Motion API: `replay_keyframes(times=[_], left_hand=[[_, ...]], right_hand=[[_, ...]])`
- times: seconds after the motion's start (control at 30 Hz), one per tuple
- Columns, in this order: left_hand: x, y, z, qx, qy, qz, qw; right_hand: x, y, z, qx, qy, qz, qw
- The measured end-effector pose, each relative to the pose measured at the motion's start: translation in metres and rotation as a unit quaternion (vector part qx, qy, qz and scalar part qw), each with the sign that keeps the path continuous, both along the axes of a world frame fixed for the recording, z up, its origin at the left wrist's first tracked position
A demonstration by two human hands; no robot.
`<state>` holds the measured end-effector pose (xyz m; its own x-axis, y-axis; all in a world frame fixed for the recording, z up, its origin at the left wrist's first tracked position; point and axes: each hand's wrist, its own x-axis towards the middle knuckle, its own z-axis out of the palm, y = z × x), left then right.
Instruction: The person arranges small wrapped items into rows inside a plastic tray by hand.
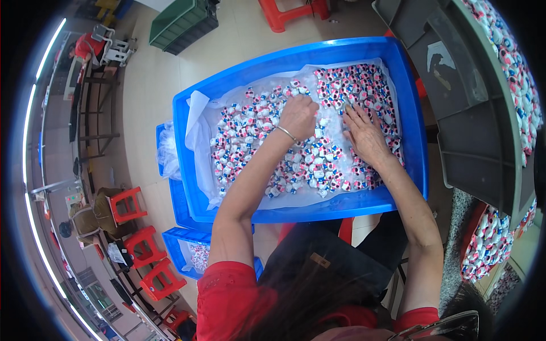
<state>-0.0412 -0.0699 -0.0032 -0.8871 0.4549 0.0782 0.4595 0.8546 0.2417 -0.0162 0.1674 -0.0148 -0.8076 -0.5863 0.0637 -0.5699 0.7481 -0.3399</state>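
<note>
A blue plastic tub [414,142] stands before me, lined with a thin white sheet [196,113]. On the sheet lie many small white figurines [244,142] with pink, blue and dark parts. They are packed in close rows on the right and scattered loosely on the left. My left hand [298,117], with a bangle at the wrist, is closed over the middle of the tub. Its fingertips are hidden, so what it holds cannot be made out. My right hand [367,136] lies open with fingers stretched over the packed figurines.
A grey bin [466,113] borders the tub on the right, with more figurines beyond it. Smaller blue crates [176,258] stand at the lower left. A green crate [182,25] and red stools [145,244] are on the floor. Other people sit at the far left.
</note>
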Motion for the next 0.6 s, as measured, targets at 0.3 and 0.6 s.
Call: replay_keyframes(times=[0.3, 0.6], left_hand=[[-0.001, 0.04, -0.016, 0.11, 0.061, 0.022, 0.992], [0.021, 0.02, -0.013, 0.112, 0.021, 0.06, 0.992]], right_hand=[[0.0, -0.001, -0.003, 0.005, -0.008, -0.013, 1.0], [-0.005, 0.005, 0.005, -0.014, -0.018, -0.031, 0.999]])
